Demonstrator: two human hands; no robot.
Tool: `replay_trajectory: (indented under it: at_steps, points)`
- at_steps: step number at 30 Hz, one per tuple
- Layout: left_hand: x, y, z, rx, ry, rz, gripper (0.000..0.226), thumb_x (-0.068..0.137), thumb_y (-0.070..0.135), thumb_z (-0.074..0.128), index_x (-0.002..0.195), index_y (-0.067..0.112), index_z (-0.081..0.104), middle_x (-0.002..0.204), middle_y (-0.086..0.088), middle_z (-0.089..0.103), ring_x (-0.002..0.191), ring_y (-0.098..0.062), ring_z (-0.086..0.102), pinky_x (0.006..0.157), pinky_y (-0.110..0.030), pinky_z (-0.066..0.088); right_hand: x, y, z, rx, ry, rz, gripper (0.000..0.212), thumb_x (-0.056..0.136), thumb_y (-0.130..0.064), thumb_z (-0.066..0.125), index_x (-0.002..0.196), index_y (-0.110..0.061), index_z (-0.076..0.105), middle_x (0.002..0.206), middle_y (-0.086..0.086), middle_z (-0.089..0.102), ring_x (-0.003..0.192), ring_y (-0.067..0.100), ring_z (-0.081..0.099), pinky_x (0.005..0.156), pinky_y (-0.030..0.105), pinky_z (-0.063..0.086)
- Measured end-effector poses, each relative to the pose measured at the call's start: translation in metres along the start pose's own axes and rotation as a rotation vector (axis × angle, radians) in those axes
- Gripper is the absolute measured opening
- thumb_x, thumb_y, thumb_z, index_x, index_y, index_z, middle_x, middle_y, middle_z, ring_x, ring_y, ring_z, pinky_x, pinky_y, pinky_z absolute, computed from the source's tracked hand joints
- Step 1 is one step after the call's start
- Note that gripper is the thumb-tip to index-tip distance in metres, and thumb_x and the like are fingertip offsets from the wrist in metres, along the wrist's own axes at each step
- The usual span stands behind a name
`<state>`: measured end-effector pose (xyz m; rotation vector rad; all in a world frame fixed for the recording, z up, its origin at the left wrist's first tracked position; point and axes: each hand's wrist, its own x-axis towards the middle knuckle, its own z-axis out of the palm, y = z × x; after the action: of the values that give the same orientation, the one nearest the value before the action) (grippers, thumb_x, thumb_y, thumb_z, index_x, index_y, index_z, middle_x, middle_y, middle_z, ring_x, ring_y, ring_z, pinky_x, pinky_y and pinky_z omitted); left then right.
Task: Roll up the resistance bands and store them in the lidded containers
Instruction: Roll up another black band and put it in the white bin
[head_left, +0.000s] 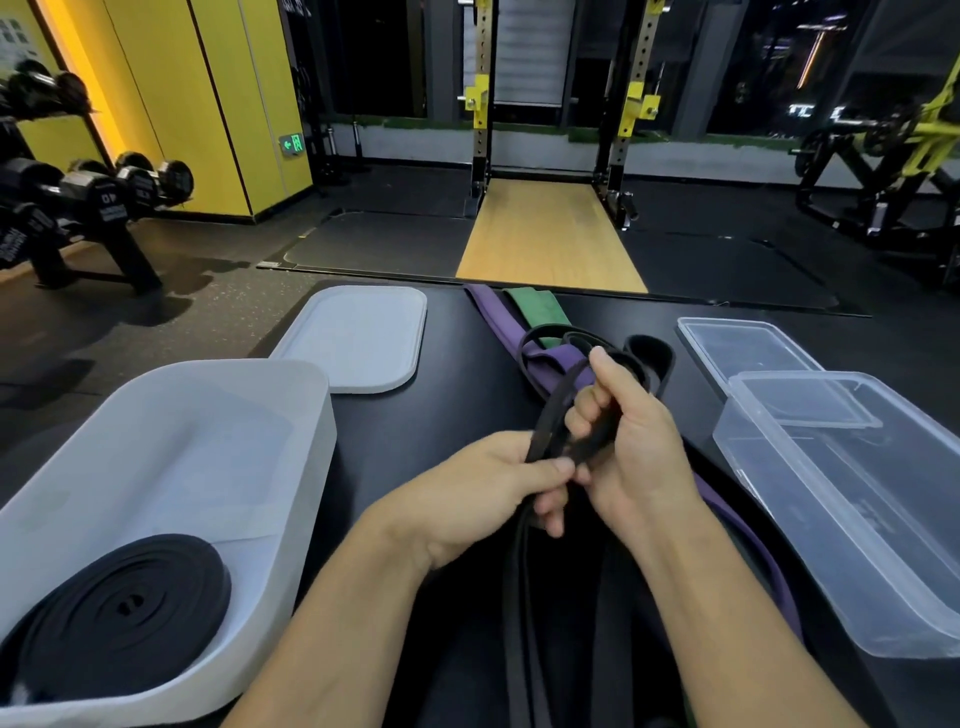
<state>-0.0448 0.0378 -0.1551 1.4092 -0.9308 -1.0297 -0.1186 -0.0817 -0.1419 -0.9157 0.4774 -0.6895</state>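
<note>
Rolled band (124, 608) lay in white bin (311, 467), near left. Left hand (483, 493) and right hand (623, 447) over worktop (441, 405), fingers (587, 415) curled tight round black band (550, 415). Clear box (857, 519) at right. Farther back: purple band (493, 317), green band (530, 306), white lid (358, 338), clear lid (743, 348).

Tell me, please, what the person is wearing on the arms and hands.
Nothing is worn. The left grip and right grip are bare hands, with no gloves or visible rings. The left forearm and right forearm are bare to the frame's edge: no sleeves, watch or wristband in view.
</note>
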Motion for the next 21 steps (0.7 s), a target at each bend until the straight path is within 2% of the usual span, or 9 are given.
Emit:
replay_trajectory:
  at_steps: [2,4,7,9,11,13,15,18,21]
  points:
    - [0.005,0.002,-0.004,-0.082,0.18,0.017,0.022,0.11,0.009,0.045,0.095,0.009,0.06,0.06,0.002,0.045,0.056,-0.015,0.052,0.07,-0.033,0.05,0.0,0.003,0.001,0.073,-0.104,-0.017,0.026,0.082,-0.035,0.071,0.086,-0.012,0.061,0.074,0.006,0.064,0.065,0.017,0.064,0.055,0.026,0.051]
    - [0.011,0.008,-0.007,-0.156,0.399,0.045,0.022,0.111,0.012,0.044,0.093,0.011,0.058,0.062,0.002,0.042,0.053,-0.013,0.046,0.061,-0.029,0.052,0.001,0.006,-0.001,0.033,-0.124,-0.022,0.036,0.083,-0.034,0.071,0.107,-0.007,0.068,0.096,0.009,0.072,0.092,0.02,0.071,0.075,0.027,0.058]
    - [0.023,0.017,-0.019,-0.323,0.691,0.115,0.019,0.111,0.015,0.042,0.099,0.013,0.056,0.06,0.005,0.039,0.051,-0.011,0.04,0.054,-0.026,0.049,-0.004,0.008,-0.002,-0.301,-0.098,0.041,0.045,0.086,-0.045,0.074,0.11,-0.007,0.07,0.095,0.007,0.069,0.087,0.018,0.067,0.063,0.026,0.053]
    - [0.031,0.022,-0.028,-0.351,0.798,0.135,0.017,0.111,0.017,0.041,0.102,0.013,0.056,0.06,0.005,0.04,0.05,-0.009,0.039,0.053,-0.024,0.048,-0.009,0.011,-0.002,-0.539,-0.287,0.144,0.055,0.08,-0.058,0.077,0.109,-0.013,0.072,0.09,0.002,0.07,0.078,0.016,0.064,0.052,0.024,0.044]
    - [0.038,0.025,-0.033,-0.346,0.814,0.136,0.018,0.111,0.018,0.041,0.104,0.014,0.056,0.063,0.005,0.041,0.051,-0.009,0.039,0.051,-0.022,0.047,-0.017,0.015,0.001,-0.772,-0.491,0.169,0.047,0.078,-0.056,0.077,0.106,-0.018,0.072,0.084,-0.002,0.071,0.07,0.015,0.062,0.047,0.024,0.037]
    - [0.044,0.027,-0.035,-0.339,0.786,0.134,0.019,0.112,0.019,0.04,0.104,0.015,0.057,0.064,0.005,0.042,0.051,-0.008,0.04,0.05,-0.021,0.046,-0.02,0.017,0.001,-0.89,-0.573,0.173,0.044,0.079,-0.05,0.082,0.104,-0.015,0.068,0.084,0.013,0.071,0.055,0.014,0.055,0.043,0.024,0.032]
    - [0.049,0.027,-0.035,-0.357,0.765,0.13,0.019,0.112,0.02,0.04,0.107,0.015,0.057,0.066,0.004,0.042,0.052,-0.008,0.038,0.048,-0.02,0.044,-0.023,0.013,0.0,-0.859,-0.655,0.277,0.045,0.081,-0.041,0.082,0.111,-0.012,0.065,0.089,0.025,0.073,0.041,0.012,0.046,0.037,0.021,0.028]
    - [0.054,0.026,-0.036,-0.371,0.772,0.106,0.019,0.112,0.021,0.039,0.111,0.015,0.057,0.07,0.004,0.041,0.053,-0.008,0.035,0.047,-0.019,0.038,-0.032,0.005,0.0,-0.865,-0.833,0.497,0.031,0.087,-0.015,0.078,0.11,-0.002,0.062,0.057,0.007,0.061,0.033,0.006,0.039,0.034,0.017,0.022]
    - [0.055,0.023,-0.038,-0.318,0.809,0.091,0.019,0.112,0.021,0.039,0.109,0.018,0.057,0.071,0.003,0.04,0.052,-0.008,0.031,0.044,-0.019,0.03,-0.03,0.003,-0.005,-0.872,-0.952,0.56,0.012,0.094,-0.007,0.07,0.103,0.0,0.069,0.076,0.01,0.067,0.034,0.005,0.041,0.033,0.016,0.024]
